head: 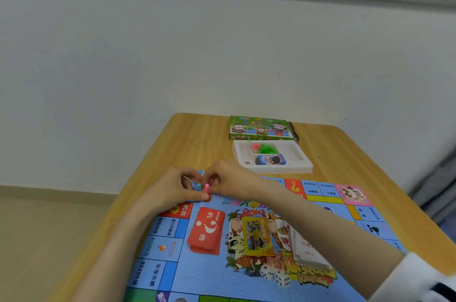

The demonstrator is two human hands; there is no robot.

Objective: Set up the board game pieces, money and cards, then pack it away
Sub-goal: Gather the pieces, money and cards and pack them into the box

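At the blue printed game board's (209, 274) far-left corner, left hand (172, 189) pinches a teal plastic pawn (199, 186), right hand (228, 180) a pink plastic pawn (206, 187); release each upright, base flat.

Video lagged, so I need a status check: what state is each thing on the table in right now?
Board: unfolded flat on the table.
Pawns: upright at the far corner.
Left hand: pinching pawns.
Right hand: pinching pawns.
Red cards: stacked on board.
Dice: resting on board.
Tray: uncovered, packets inside.
Box: lying flat behind tray.
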